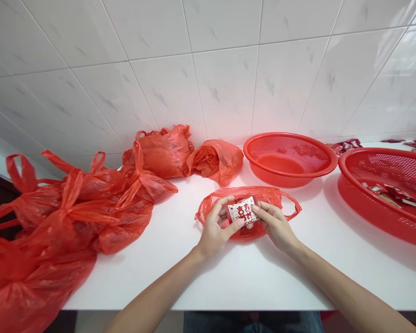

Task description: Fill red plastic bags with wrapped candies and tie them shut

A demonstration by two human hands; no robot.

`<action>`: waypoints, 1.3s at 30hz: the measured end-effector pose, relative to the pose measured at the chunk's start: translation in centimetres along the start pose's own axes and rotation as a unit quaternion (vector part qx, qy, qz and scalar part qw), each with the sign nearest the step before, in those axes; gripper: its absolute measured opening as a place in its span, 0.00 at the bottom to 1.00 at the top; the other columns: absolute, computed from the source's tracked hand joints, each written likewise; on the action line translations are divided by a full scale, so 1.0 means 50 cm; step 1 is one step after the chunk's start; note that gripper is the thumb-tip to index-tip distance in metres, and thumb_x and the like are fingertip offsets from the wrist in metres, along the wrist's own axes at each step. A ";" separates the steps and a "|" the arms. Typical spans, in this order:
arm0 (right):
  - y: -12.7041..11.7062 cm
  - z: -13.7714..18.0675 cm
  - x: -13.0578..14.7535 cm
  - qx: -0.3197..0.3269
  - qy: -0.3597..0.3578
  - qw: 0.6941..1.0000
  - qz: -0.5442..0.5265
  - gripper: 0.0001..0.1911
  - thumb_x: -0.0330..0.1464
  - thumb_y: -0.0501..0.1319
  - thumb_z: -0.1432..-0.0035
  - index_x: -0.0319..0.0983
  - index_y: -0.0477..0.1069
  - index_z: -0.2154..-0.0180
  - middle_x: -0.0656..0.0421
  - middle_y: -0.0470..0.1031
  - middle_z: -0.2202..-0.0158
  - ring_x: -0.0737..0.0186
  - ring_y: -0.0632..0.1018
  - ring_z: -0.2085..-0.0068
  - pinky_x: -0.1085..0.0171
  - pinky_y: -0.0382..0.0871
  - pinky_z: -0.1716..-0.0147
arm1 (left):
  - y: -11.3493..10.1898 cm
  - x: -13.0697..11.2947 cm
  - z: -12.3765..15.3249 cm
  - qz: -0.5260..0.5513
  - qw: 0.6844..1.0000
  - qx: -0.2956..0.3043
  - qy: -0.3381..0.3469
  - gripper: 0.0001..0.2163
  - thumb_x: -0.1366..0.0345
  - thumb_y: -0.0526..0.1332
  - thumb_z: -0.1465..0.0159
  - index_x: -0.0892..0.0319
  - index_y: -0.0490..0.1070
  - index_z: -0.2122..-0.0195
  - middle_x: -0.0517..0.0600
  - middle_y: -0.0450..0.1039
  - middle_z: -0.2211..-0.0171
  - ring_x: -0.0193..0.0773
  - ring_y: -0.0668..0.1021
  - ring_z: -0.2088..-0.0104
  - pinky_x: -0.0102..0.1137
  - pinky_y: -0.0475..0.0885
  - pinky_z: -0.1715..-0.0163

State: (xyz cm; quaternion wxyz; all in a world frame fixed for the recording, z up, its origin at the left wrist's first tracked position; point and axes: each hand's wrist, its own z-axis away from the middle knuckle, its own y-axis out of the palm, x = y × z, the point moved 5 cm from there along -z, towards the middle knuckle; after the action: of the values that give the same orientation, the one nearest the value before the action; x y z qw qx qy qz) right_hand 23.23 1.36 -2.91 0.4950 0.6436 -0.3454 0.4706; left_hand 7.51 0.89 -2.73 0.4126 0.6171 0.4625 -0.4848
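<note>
A small white packet with red print (242, 212) is pinched between my two hands, above an opened red plastic bag (211, 198). My left hand (217, 229) grips the packet's left side, thumb along its lower edge. On the right side, my right hand (272, 224) has its thumb and fingers closed on the packet. Part of a darker red wrapper shows behind the packet's top edge. The bag lies spread on the white table, one handle loop reaching out to the right; its contents are mostly hidden by my hands.
Several tied red bags (69, 208) pile up at the left, with a filled bag (162, 152) and a crumpled bag (217, 162) by the tiled wall. An empty-looking red basket (291, 155) stands behind right. A larger red basket (384, 212) holds small packets (398, 194).
</note>
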 end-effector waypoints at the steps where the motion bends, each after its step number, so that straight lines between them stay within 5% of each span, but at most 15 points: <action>1: 0.001 0.000 -0.001 0.007 0.006 1.000 -0.006 0.18 0.47 0.67 0.41 0.39 0.74 0.70 0.60 0.76 0.75 0.63 0.76 0.74 0.63 0.73 0.68 | -0.001 -0.001 0.000 0.000 1.000 0.003 0.010 0.26 0.58 0.71 0.42 0.56 0.66 0.46 0.55 0.78 0.52 0.44 0.82 0.52 0.38 0.77 0.51; 6: -0.002 0.004 0.013 0.006 -0.033 0.996 0.086 0.19 0.50 0.64 0.40 0.40 0.74 0.66 0.58 0.79 0.68 0.61 0.77 0.69 0.62 0.74 0.65 | -0.001 0.008 -0.004 -0.029 0.999 0.034 -0.005 0.26 0.56 0.72 0.44 0.55 0.69 0.47 0.56 0.78 0.49 0.46 0.82 0.52 0.40 0.79 0.52; 16: -0.010 0.005 0.021 -0.033 -0.071 0.986 0.149 0.23 0.53 0.65 0.42 0.41 0.67 0.72 0.61 0.72 0.73 0.64 0.71 0.71 0.64 0.68 0.71 | 0.026 0.017 -0.007 0.021 0.989 0.120 -0.078 0.23 0.48 0.69 0.41 0.62 0.80 0.54 0.59 0.82 0.57 0.48 0.83 0.58 0.43 0.77 0.52; 20: -0.011 0.003 0.017 -0.025 -0.067 0.985 0.159 0.22 0.53 0.64 0.41 0.41 0.67 0.70 0.61 0.72 0.73 0.63 0.72 0.71 0.64 0.69 0.70 | 0.020 0.019 -0.008 -0.007 0.993 0.096 -0.064 0.22 0.48 0.69 0.41 0.65 0.82 0.60 0.56 0.82 0.67 0.39 0.78 0.70 0.35 0.76 0.65; 24: -0.015 0.001 0.021 -0.022 -0.093 0.974 0.205 0.21 0.53 0.58 0.36 0.41 0.68 0.67 0.59 0.75 0.69 0.60 0.76 0.67 0.62 0.73 0.66 | 0.001 0.009 -0.014 -0.033 0.998 0.036 -0.043 0.19 0.50 0.68 0.40 0.64 0.81 0.65 0.53 0.80 0.70 0.37 0.76 0.71 0.33 0.73 0.67; 28: -0.036 -0.001 0.029 -0.045 -0.130 0.944 0.300 0.13 0.43 0.57 0.34 0.42 0.71 0.63 0.57 0.78 0.67 0.57 0.79 0.65 0.60 0.74 0.63 | -0.025 0.004 -0.026 -0.055 0.998 -0.026 -0.034 0.16 0.53 0.67 0.41 0.63 0.80 0.65 0.52 0.81 0.67 0.39 0.77 0.69 0.33 0.74 0.67; 32: -0.046 -0.007 0.020 -0.007 -0.113 0.897 0.427 0.04 0.31 0.59 0.41 0.41 0.71 0.67 0.59 0.78 0.70 0.60 0.76 0.72 0.61 0.70 0.70 | -0.046 0.012 -0.035 -0.118 0.991 -0.060 -0.038 0.12 0.57 0.64 0.40 0.61 0.79 0.67 0.50 0.81 0.69 0.41 0.79 0.69 0.34 0.75 0.65; 36: -0.048 -0.007 0.014 0.001 -0.118 0.849 0.516 0.08 0.28 0.63 0.48 0.40 0.75 0.63 0.58 0.77 0.68 0.58 0.75 0.69 0.61 0.69 0.69 | -0.055 0.015 -0.036 -0.255 0.965 -0.058 -0.015 0.09 0.62 0.61 0.38 0.61 0.78 0.68 0.52 0.82 0.66 0.43 0.80 0.65 0.37 0.74 0.62; 39: -0.044 -0.005 0.011 0.017 -0.106 0.843 0.527 0.15 0.31 0.67 0.47 0.41 0.76 0.55 0.54 0.78 0.62 0.54 0.78 0.64 0.57 0.73 0.63 | -0.058 0.011 -0.033 -0.355 0.932 -0.064 0.028 0.06 0.66 0.62 0.39 0.60 0.77 0.63 0.54 0.82 0.61 0.47 0.81 0.59 0.42 0.75 0.54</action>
State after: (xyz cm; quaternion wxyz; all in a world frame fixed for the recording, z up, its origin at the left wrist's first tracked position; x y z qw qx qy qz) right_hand 25.34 2.22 -3.06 0.1217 0.4191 -0.6744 0.5956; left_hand 5.10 3.24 -3.11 0.2393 0.3983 0.6931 -0.5511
